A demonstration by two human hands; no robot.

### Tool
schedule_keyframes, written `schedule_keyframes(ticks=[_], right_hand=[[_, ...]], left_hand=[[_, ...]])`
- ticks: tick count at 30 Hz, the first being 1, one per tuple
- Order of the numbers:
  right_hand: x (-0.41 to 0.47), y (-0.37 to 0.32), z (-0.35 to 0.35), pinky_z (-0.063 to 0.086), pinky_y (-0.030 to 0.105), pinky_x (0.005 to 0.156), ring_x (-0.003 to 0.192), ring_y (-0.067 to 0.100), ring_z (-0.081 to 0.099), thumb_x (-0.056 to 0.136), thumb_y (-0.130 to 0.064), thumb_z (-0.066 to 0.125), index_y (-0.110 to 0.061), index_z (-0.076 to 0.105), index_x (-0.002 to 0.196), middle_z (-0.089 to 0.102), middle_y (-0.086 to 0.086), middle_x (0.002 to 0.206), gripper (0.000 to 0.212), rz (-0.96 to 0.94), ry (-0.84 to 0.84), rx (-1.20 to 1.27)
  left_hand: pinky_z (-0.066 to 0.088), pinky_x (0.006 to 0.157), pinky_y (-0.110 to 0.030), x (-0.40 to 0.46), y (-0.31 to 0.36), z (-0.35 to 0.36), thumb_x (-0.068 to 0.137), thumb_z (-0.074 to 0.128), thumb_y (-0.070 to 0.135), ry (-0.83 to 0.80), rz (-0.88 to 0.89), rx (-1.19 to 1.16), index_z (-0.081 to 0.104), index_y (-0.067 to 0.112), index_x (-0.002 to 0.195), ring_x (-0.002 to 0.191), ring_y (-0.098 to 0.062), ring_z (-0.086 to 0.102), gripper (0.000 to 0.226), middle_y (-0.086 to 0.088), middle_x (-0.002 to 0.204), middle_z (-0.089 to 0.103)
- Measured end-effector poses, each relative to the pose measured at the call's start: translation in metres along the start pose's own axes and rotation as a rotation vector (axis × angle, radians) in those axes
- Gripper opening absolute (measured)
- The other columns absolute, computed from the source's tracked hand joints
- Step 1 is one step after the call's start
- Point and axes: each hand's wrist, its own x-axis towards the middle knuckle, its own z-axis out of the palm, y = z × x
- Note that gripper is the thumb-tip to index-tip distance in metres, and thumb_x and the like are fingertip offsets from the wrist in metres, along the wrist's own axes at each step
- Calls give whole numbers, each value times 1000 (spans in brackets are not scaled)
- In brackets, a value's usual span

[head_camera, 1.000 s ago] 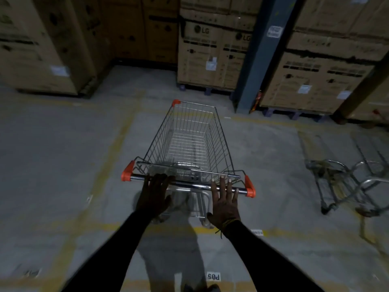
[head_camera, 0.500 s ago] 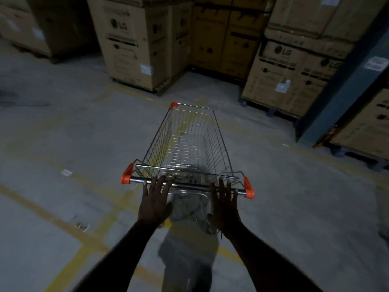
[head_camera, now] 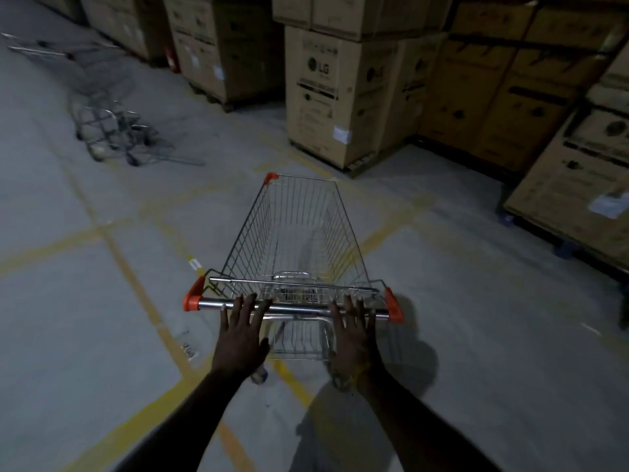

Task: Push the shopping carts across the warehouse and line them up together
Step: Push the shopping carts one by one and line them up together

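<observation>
**Cart steered w/ flat palms, row of carts off to the far left**

Landmark = the shopping cart (head_camera: 299,247), mid-floor, basket empty, nose aimed toward the cardboard boxes (head_camera: 343,97) stacked ahead of it.

Far left of the cart & well ahead: a blurred cluster of other carts (head_camera: 109,127), parked near the wall of boxes. Prob. the line-up spot, so the cart in hand likely needs to swing left to reach it; it's not aimed there at present.

Just left of the cart: yellow floor lines (head_camera: 136,287) crossing on the concrete, one running under the cart's rear.

At the cart's near end: the handle bar (head_camera: 292,310) w/ orange end caps. Left hand (head_camera: 240,338) sits on the bar's left part, fingers straight & spread over it, not wrapped round it — open, pressing. Right hand (head_camera: 352,337) likewise on the bar's right part, fingers extended, open, pushing w/ the palm. Hands set wide apart on the bar: gives leverage for turning, and flat palms suit a light empty cart that just needs shoving fwd.

Right of the cart: more boxes on pallets (head_camera: 578,185), near enough that a wide right drift would risk a bump.

Step, as I judge it: mid-push, cart not yet docked w/ the others.
</observation>
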Motion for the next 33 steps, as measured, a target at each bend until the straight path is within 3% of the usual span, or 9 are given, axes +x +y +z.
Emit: schedule_keyframes(ticks=[4, 8, 15, 23, 30, 33], right_hand=[[57, 3, -15, -2, 62, 115, 148, 39, -9, 72, -48, 67, -31, -14, 152, -16, 6, 159, 115, -133, -53, -21], [104, -3, -27, -19, 57, 110, 145, 41, -20, 81, -46, 63, -43, -16, 149, -20, 11, 160, 105, -254, -47, -42], [181, -41, -38, -15, 60, 112, 143, 42, -23, 82, -45, 63, -46, -22, 145, -22, 15, 159, 106, -382, -57, -31], [280, -119, -39, -9, 58, 114, 147, 39, -9, 78, -31, 63, -53, -14, 145, -4, 12, 162, 104, -422, 8, -21], [379, -202, -32, 15, 63, 113, 140, 43, 27, 61, -23, 69, -49, -2, 149, 34, 14, 153, 116, -434, 54, -14], [422, -238, -33, 13, 63, 113, 141, 44, 25, 59, -22, 67, -49, 1, 150, 32, 14, 155, 116, -420, 29, -31]], left_hand=[[21, 114, -57, 24, -9, -5, 65, 77, 40, -19, -112, 50, 19, 28, 151, 143, -37, 26, 104, -12, 155, 31], [11, 115, -57, 48, -22, -12, 74, 71, 47, -42, -188, 94, 11, 28, 153, 147, -37, 12, 102, -13, 160, 18], [-3, 117, -54, 86, -65, -24, 79, 64, 56, -18, -294, 97, -2, 28, 154, 149, -35, -5, 103, -12, 162, -2], [-10, 114, -52, 148, -156, -37, 79, 61, 62, -10, -380, 95, -12, 30, 152, 147, -35, -15, 109, -10, 161, -15], [-15, 111, -50, 213, -256, -59, 79, 63, 61, -20, -400, 49, -10, 29, 153, 139, -28, -27, 109, -11, 160, -18], [-15, 111, -50, 241, -301, -69, 79, 61, 64, -47, -403, 72, -14, 29, 152, 142, -30, -27, 110, -11, 160, -20]])
